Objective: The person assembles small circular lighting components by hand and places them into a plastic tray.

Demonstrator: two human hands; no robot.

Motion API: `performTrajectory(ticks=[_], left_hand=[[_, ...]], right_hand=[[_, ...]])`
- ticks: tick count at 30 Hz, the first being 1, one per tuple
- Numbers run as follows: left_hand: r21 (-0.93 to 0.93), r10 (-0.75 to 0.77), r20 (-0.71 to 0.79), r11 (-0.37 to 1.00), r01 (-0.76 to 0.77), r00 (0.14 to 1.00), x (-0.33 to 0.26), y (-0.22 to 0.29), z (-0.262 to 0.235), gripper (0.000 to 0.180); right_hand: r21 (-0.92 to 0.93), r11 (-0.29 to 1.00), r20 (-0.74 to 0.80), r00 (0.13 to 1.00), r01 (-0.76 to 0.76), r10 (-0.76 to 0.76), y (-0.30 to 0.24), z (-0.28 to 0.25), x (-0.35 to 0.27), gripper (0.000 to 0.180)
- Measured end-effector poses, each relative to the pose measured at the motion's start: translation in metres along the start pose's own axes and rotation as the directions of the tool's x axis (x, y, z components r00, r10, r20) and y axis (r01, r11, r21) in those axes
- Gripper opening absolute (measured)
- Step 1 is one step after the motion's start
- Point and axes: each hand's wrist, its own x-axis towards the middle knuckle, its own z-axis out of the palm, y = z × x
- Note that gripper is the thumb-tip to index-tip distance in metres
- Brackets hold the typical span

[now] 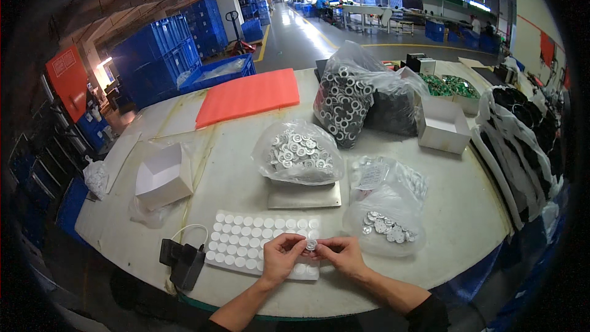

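Observation:
Between the fingertips of my left hand (283,257) and my right hand (342,256) is a small round silver-grey disc (311,245). Both hands pinch it above the right part of a white tray (263,269) that bears rows of round white caps (246,231). Beyond the tray, an open clear bag of silver round parts (298,150) rests on a metal plate (304,196). To the right of my hands lies another clear bag with flat silver discs (388,227) inside. The disc's underside is hidden by my fingers.
A black adapter (186,264) with a white cable sits left of the tray. White boxes (163,176) stand at left and right. A tall bag of grey rings (345,107), a red foam sheet (249,97) and green circuit boards (452,86) lie farther back.

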Motion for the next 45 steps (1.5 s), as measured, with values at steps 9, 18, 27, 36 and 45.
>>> performTrajectory(ticks=[9, 18, 27, 36, 45], left_hand=[[0.131, -0.014, 0.081, 0.991, 0.003, 0.997, -0.006, 0.004, -0.003, 0.011], [0.062, 0.030, 0.116, 0.997, -0.037, 0.993, -0.006, -0.006, 0.001, 0.018], [-0.006, -0.008, 0.126, 1.000, 0.009, 0.992, -0.007, 0.003, 0.003, 0.016], [0.447, 0.121, 0.393, 0.841, -0.304, 0.912, 0.003, 0.020, -0.006, 0.022], [0.073, -0.015, 0.259, 0.997, -0.004, 0.966, 0.004, 0.002, -0.012, 0.019]], right_hand=[[-0.125, 0.991, 0.001, 0.999, 0.040, -0.040, -0.006, 0.003, -0.007, 0.022], [0.024, 0.999, 0.004, 0.999, 0.049, -0.049, -0.006, 0.001, -0.004, 0.021], [-0.060, 0.997, 0.072, 0.996, 0.051, -0.046, -0.010, -0.001, -0.003, 0.016], [-0.465, 0.854, 0.158, 0.971, 0.235, -0.182, -0.016, -0.010, -0.001, 0.019], [-0.367, 0.896, 0.171, 0.965, 0.251, -0.200, -0.016, -0.006, 0.003, 0.015]])
